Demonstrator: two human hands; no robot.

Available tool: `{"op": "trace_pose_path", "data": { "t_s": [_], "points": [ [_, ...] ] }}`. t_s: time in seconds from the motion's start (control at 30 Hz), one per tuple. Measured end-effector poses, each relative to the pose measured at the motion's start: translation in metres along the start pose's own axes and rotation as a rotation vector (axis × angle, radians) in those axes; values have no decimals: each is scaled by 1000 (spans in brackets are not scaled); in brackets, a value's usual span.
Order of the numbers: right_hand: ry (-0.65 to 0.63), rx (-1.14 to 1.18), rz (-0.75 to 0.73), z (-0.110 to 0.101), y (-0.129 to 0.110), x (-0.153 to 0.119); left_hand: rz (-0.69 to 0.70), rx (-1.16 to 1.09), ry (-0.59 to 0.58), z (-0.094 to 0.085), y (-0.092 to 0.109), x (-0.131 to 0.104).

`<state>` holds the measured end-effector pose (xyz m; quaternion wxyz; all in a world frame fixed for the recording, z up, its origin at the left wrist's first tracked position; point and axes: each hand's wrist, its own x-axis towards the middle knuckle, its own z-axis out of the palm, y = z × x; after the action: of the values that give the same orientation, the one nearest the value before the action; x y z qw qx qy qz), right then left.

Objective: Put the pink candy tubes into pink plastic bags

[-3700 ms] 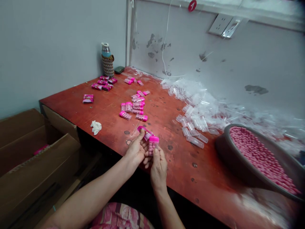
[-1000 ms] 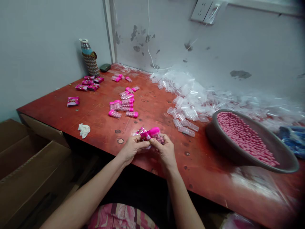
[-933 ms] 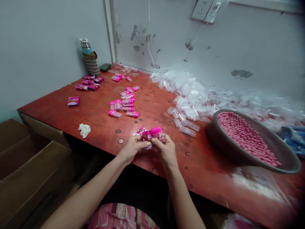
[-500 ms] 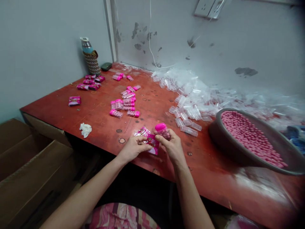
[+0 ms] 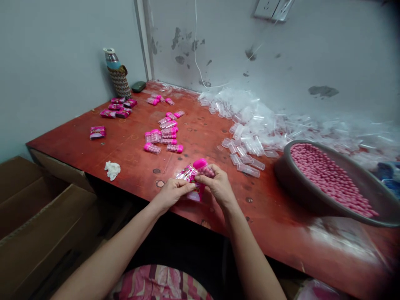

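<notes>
At the front edge of the table, my left hand [image 5: 171, 193] pinches a pink printed wrapper [image 5: 196, 194] by its left side. My right hand [image 5: 217, 185] is closed around a small clear container of pink balls [image 5: 204, 168], whose bright pink cap points up and left. The right thumb lies at the wrapper's upper right, so both hands are close together. Shiny printed wrappers [image 5: 186, 173] lie just behind the left fingers. Where the container meets the wrapper is partly hidden by my fingers.
Several filled pink-capped containers [image 5: 168, 132] lie mid-table, and pink packets [image 5: 115, 107] lie at the left near a bottle [image 5: 118, 75]. Clear empty tubes [image 5: 250, 125] heap along the wall. A grey basin [image 5: 281, 166] of pink balls stands right. Crumpled white tissue [image 5: 112, 170] and cardboard boxes [image 5: 62, 225] are at left.
My right hand has moved a little left with the container, which now tilts further left over the wrapper. The left hand stays nearly in place, still pinching the wrapper.
</notes>
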<state>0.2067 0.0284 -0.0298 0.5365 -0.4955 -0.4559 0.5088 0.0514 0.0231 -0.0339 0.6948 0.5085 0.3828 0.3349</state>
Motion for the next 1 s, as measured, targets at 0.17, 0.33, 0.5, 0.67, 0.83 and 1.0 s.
{"op": "trace_pose_path", "data": {
  "t_s": [0.17,0.33,0.5,0.67,0.83,1.0],
  "points": [
    [182,-70,-62,-4,-1,-16,-147,-335,226,5,-8,7],
    [153,-66,66,6,6,-62,-206,-750,450,10,-13,13],
    [135,-135,83,31,11,-82,-195,-962,510,15,-14,16],
    [186,-269,43,43,24,-86,-184,-1020,523,17,-7,16],
    [252,-348,27,41,31,-84,-147,-1024,444,23,-7,13],
    [175,-202,68,42,29,-79,-80,-892,341,29,-5,9]
  ]
}}
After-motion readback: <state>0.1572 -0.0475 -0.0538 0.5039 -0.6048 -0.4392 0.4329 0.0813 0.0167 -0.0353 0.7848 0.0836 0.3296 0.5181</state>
